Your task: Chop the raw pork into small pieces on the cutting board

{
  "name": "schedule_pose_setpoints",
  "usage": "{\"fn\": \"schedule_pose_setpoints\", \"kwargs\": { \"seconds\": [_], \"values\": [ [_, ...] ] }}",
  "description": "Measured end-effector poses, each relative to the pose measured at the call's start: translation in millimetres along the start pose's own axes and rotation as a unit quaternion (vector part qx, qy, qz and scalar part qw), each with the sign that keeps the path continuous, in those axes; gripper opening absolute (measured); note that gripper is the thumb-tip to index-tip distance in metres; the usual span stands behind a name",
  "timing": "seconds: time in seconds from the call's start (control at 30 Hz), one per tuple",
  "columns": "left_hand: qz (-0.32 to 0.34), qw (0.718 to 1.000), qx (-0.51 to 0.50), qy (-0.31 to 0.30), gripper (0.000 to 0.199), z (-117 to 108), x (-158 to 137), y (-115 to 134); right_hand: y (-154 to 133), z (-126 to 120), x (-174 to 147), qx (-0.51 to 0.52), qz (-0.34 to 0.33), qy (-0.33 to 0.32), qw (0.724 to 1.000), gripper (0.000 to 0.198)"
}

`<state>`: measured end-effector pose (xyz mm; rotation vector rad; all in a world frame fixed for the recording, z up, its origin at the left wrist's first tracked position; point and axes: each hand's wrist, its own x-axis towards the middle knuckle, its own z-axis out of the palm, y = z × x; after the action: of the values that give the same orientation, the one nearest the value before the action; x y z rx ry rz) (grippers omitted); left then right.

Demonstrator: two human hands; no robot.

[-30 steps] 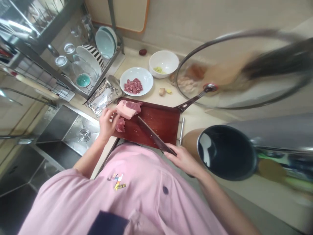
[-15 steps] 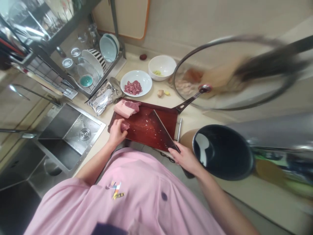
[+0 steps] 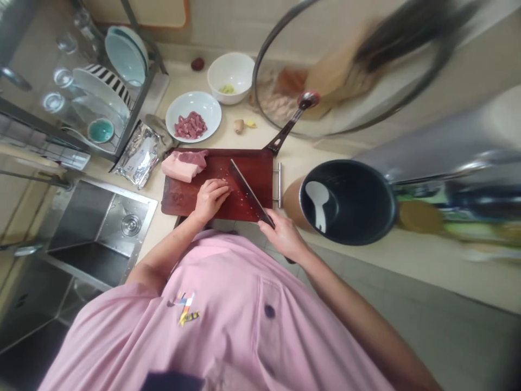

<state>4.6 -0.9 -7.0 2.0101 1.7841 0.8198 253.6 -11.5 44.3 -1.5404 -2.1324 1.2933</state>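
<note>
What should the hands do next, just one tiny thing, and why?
I'd say the left hand should probably curl its fingertips back a little. The right hand grips the knife, and its blade is close to those fingers over the red-brown board. What lies under them is mostly hidden.

Pink short-sleeved shirt (image 3: 223,312), multicoloured motif (image 3: 185,308), dark button (image 3: 269,311)
</note>
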Motion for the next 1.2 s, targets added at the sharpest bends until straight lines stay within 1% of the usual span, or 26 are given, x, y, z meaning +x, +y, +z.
{"fn": "schedule_pose_setpoints", "kwargs": {
  "seconds": [0.07, 0.13, 0.17, 0.23, 0.3, 0.37, 0.47, 0.53, 0.6, 0.63, 0.7, 0.77, 0.8, 0.9, 0.97, 1.03, 1.1, 1.2],
  "values": [
    [-0.012, 1.000, 0.001, 0.008, 0.024, 2, 4, -2, -3, 2, 0, -0.001, -0.003, -0.017, 1.000, 0.035],
    [-0.033, 0.999, 0.019, 0.031, 0.031, 0, 4, -4, -5, 1, 0, 0.001, 0.000, -0.022, 1.000, 0.037],
    [-0.042, 0.998, 0.031, 0.042, 0.033, -2, 3, -5, -6, 0, -1, 0.004, 0.002, -0.017, 1.000, 0.037],
    [-0.051, 0.996, 0.046, 0.061, 0.029, -6, -2, -7, -9, -3, -2, 0.007, 0.005, 0.001, 1.000, 0.037],
    [-0.035, 0.996, 0.034, 0.070, 0.024, -6, -5, -9, -12, -5, -3, 0.006, 0.006, 0.011, 1.000, 0.037],
    [-0.004, 0.997, 0.011, 0.072, 0.023, -3, -3, -10, -15, -6, -3, -0.002, 0.006, 0.014, 1.000, 0.038],
    [0.017, 0.997, 0.018, 0.073, 0.022, 6, 12, -7, -20, -4, -1, -0.020, -0.004, 0.012, 1.000, 0.040],
    [0.004, 0.996, 0.039, 0.078, 0.022, 11, 24, -5, -22, -2, 2, -0.033, -0.003, 0.014, 0.999, 0.042],
    [-0.016, 0.996, 0.039, 0.082, 0.020, 15, 35, -4, -22, 0, 4, -0.046, 0.010, 0.022, 0.999, 0.044],
    [-0.027, 0.995, 0.028, 0.093, 0.020, 16, 38, -3, -22, 1, 5, -0.051, 0.018, 0.028, 0.998, 0.045],
    [-0.049, 0.990, -0.001, 0.136, 0.022, 16, 42, -3, -20, 1, 5, -0.061, 0.029, 0.037, 0.997, 0.046],
    [-0.054, 0.984, -0.021, 0.168, 0.019, 15, 41, -1, -19, 1, 4, -0.063, 0.033, 0.040, 0.997, 0.047],
    [-0.049, 0.985, -0.023, 0.166, 0.020, 14, 39, -1, -18, 1, 3, -0.059, 0.034, 0.040, 0.997, 0.047],
    [-0.023, 0.992, -0.027, 0.121, 0.018, 11, 32, 3, -21, 1, 1, -0.041, 0.028, 0.037, 0.998, 0.045],
    [-0.014, 0.993, -0.035, 0.110, 0.014, 8, 25, 4, -24, 1, -1, -0.032, 0.022, 0.039, 0.998, 0.044],
    [-0.015, 0.991, -0.046, 0.125, 0.012, 7, 18, 5, -26, 0, -2, -0.033, 0.016, 0.046, 0.998, 0.044],
    [-0.028, 0.986, -0.052, 0.153, 0.010, 7, 14, 5, -29, -1, -4, -0.043, 0.010, 0.049, 0.998, 0.045],
    [-0.036, 0.982, -0.054, 0.176, 0.008, 8, 12, 5, -32, -2, -8, -0.070, -0.006, 0.044, 0.997, 0.044]
  ]
}}
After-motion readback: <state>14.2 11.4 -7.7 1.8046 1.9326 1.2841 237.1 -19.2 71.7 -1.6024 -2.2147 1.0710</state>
